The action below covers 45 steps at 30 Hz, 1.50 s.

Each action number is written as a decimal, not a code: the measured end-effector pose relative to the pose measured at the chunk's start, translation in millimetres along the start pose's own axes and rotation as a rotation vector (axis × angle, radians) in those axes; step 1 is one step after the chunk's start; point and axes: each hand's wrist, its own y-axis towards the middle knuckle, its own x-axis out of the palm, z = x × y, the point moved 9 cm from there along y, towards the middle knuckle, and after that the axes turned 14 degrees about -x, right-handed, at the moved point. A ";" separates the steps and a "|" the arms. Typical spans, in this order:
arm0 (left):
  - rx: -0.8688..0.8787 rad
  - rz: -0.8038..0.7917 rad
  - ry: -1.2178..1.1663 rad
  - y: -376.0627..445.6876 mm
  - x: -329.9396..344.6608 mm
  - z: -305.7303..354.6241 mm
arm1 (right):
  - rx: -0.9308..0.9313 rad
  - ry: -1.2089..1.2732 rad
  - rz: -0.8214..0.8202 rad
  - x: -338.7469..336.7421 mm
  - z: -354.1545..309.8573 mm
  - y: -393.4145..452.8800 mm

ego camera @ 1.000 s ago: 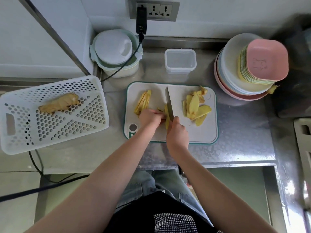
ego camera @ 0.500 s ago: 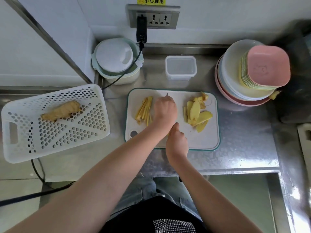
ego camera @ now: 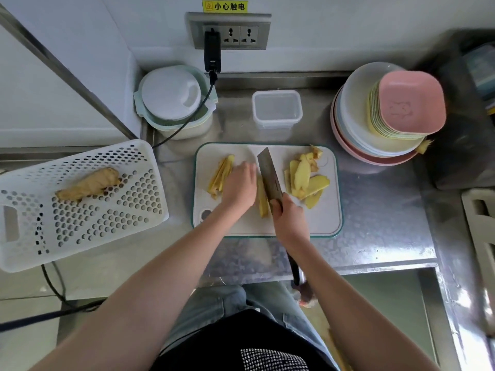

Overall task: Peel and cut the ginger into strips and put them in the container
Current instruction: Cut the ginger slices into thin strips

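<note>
Gripping the cleaver point(ego camera: 269, 176) in the right hand point(ego camera: 288, 218), left hand point(ego camera: 239, 184) fingers flat on ginger slices point(ego camera: 262, 199) mid cutting board point(ego camera: 267, 226), strips point(ego camera: 221, 175) toward its left edge.

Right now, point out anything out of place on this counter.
A scrap of ginger lies off the cutting board, tucked under the stacked bowls at right. Otherwise nothing stands out.
</note>
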 end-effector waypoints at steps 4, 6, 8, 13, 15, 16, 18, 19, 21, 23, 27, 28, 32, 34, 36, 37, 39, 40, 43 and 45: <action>-0.124 0.015 -0.268 -20.0 6.9 -33.8 | 0.011 0.075 0.094 -14.5 2.1 -2.8; -0.127 0.060 -0.356 -25.5 3.7 -38.2 | 0.021 0.100 0.129 -18.1 -2.5 -5.8; -0.123 0.083 -0.376 -28.6 0.2 -39.9 | 0.014 0.080 0.103 -16.4 -8.6 -8.4; -0.237 0.090 -0.439 -32.0 -1.1 -51.1 | 0.006 0.024 0.059 -3.8 -16.3 -8.8; -0.302 0.101 -0.468 -29.8 -8.7 -53.6 | 0.006 0.013 0.044 -0.1 -17.4 -8.2; -0.316 0.108 -0.465 -27.3 -14.1 -52.2 | 0.002 0.005 0.039 0.9 -18.3 -7.9; -0.318 0.120 -0.464 -20.0 -24.7 -47.2 | 0.000 -0.021 0.026 2.6 -19.7 -7.6; -0.308 0.114 -0.461 -16.1 -27.9 -43.6 | 0.002 -0.044 0.019 3.6 -20.1 -7.6; -0.279 0.097 -0.432 -10.0 -30.9 -35.7 | 0.009 -0.090 0.006 6.2 -20.7 -7.5; -0.257 0.097 -0.381 -5.7 -34.3 -27.3 | 0.022 -0.107 0.001 9.3 -21.2 -7.2; -0.089 -0.031 -0.200 -0.8 -29.2 12.9 | 0.052 -0.153 -0.017 13.4 -22.9 -7.2; -0.055 -0.072 -0.082 0.7 -23.1 23.0 | 0.053 -0.163 -0.019 13.9 -23.4 -7.3; 0.043 -0.047 0.496 13.4 2.3 40.5 | 0.042 -0.163 -0.014 15.2 -23.3 -6.9; 0.022 -0.030 0.599 16.4 14.7 36.4 | 0.041 -0.168 -0.018 17.1 -22.9 -6.0; -0.036 -0.055 0.591 19.3 28.1 25.3 | 0.049 -0.160 -0.018 18.2 -23.0 -5.1; -0.075 -0.062 0.594 16.2 28.3 20.4 | 0.050 -0.152 -0.019 19.5 -23.5 -4.4; -0.111 -0.055 0.596 16.4 27.0 17.1 | 0.049 -0.161 -0.033 23.2 -24.6 -2.8; -0.115 -0.060 0.616 18.7 30.8 14.1 | 0.052 -0.173 -0.041 24.5 -24.8 -4.0; -0.138 -0.025 0.658 17.4 30.9 11.5 | 0.043 -0.151 -0.039 28.1 -21.7 -4.5; -0.145 -0.013 0.603 16.0 31.9 19.3 | 0.054 -0.115 -0.002 24.0 -17.2 -4.5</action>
